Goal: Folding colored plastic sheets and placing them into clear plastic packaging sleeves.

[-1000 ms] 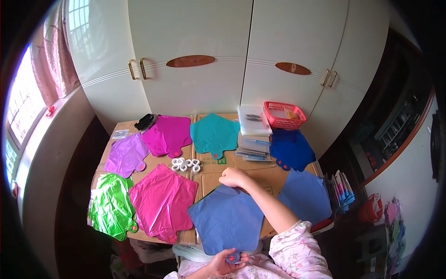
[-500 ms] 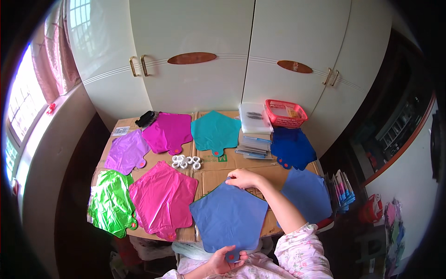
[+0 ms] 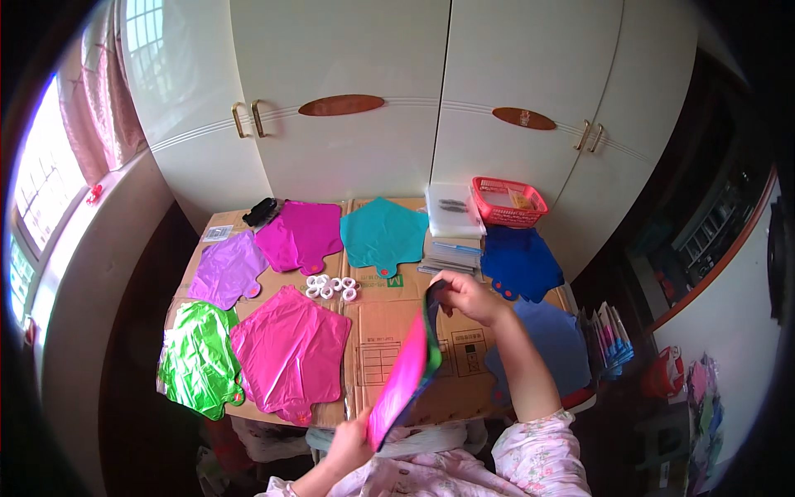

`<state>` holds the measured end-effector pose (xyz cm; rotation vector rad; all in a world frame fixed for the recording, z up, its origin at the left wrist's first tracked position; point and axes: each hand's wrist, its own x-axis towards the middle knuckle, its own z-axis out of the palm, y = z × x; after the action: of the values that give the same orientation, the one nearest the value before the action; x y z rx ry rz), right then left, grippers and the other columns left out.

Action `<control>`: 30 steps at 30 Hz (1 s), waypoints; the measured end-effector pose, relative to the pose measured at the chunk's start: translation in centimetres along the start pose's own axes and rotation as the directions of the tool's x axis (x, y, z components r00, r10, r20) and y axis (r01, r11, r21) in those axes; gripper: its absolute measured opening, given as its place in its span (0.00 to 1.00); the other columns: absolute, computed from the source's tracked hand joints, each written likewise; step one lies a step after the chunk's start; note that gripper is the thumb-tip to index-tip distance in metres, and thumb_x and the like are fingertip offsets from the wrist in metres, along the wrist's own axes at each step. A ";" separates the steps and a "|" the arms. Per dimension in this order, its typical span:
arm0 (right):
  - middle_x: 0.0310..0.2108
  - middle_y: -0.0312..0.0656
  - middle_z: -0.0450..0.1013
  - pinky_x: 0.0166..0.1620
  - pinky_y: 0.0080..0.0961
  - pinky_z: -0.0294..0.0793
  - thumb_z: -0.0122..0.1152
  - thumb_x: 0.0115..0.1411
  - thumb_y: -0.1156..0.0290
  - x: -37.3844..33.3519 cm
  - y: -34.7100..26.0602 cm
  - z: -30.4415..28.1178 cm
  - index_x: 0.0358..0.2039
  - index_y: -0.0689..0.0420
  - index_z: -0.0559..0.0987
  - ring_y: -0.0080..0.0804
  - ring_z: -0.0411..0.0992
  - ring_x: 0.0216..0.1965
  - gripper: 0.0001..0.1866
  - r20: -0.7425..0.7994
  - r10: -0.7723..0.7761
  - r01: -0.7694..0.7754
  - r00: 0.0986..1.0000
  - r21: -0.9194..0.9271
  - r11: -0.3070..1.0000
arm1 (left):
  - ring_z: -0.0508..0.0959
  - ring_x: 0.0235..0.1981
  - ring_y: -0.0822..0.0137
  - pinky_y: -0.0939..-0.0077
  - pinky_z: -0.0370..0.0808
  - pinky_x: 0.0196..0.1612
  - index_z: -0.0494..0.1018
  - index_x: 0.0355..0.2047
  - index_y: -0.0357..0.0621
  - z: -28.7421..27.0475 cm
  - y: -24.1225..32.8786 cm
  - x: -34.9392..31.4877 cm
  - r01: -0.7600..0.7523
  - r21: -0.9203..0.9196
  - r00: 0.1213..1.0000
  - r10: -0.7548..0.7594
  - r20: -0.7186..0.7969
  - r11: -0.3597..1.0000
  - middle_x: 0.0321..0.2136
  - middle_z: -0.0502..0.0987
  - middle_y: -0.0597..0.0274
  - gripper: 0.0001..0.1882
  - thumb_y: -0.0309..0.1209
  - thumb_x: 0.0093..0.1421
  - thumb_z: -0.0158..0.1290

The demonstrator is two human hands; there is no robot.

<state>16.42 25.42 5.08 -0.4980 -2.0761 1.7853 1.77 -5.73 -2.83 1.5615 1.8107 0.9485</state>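
Observation:
A thin bundle of flat foil balloons (image 3: 402, 377) is tilted nearly edge-on above the table. Its bright pink face turns left, and green and dark blue edges show along its right side. My right hand (image 3: 470, 298) is closed on the upper corner of the bundle. At the lower end, my left hand (image 3: 351, 446) grips it, with the fingertips partly hidden. Left of the bundle lies a pink five-sided foil balloon (image 3: 290, 356) with a tab at its bottom. A greyish-blue foil balloon (image 3: 546, 348) lies partly behind my right forearm.
Cardboard (image 3: 447, 398) covers the table. Green (image 3: 199, 360), lilac (image 3: 228, 269), magenta (image 3: 302, 236), teal (image 3: 383, 232) and dark blue (image 3: 523, 263) foil balloons lie around white rings (image 3: 331, 287). At the back stand a red basket (image 3: 510, 217), clear bags (image 3: 454, 222) and stacked packets (image 3: 451, 257).
The bundle was facing up with its blue side showing and has been tipped onto its edge, revealing pink. My right hand moved right and slightly nearer; my left hand moved left and now grips the lower end.

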 end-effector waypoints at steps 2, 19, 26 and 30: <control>0.28 0.32 0.70 0.34 0.16 0.68 0.48 0.64 0.75 -0.9 -1.2 -0.6 0.37 0.56 0.72 0.17 0.68 0.29 0.04 -0.058 -0.115 0.120 0.992 0.089 0.989 | 0.77 0.25 0.45 0.55 0.74 0.29 0.67 0.46 0.42 -2.7 3.9 1.6 -0.012 0.155 0.998 0.022 -0.066 0.988 0.25 0.76 0.44 0.21 0.29 0.51 0.55; 0.24 0.28 0.68 0.30 0.18 0.66 0.45 0.62 0.73 1.9 -1.4 -0.4 0.35 0.58 0.74 0.16 0.65 0.26 0.08 -0.242 -0.041 -0.008 0.969 -0.197 0.980 | 0.75 0.29 0.66 0.74 0.73 0.34 0.71 0.38 0.38 2.0 -0.2 2.9 0.356 -0.825 0.930 -0.080 0.359 0.439 0.28 0.75 0.62 0.07 0.24 0.59 0.51; 0.30 0.51 0.76 0.35 0.34 0.72 0.47 0.50 0.71 4.5 8.2 0.4 0.34 0.62 0.77 0.40 0.74 0.31 0.14 -0.132 0.256 -0.267 0.958 -0.740 0.618 | 0.75 0.34 0.64 0.70 0.76 0.37 0.67 0.39 0.33 7.1 0.9 1.2 0.697 -0.625 0.627 -0.125 0.769 -0.351 0.31 0.74 0.55 0.12 0.32 0.65 0.44; 0.30 0.51 0.76 0.33 0.34 0.72 0.48 0.56 0.62 4.4 4.3 3.2 0.33 0.61 0.77 0.38 0.75 0.29 0.16 -0.173 0.513 -0.527 0.841 -0.476 0.704 | 0.76 0.37 0.62 0.69 0.77 0.39 0.67 0.39 0.32 8.5 -1.1 0.1 0.698 -0.539 0.564 -0.102 0.820 -0.471 0.33 0.74 0.54 0.13 0.33 0.66 0.43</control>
<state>11.15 25.35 0.54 -1.3774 -2.5655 1.4210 7.87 -4.45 -8.79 -0.3118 0.5179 0.9201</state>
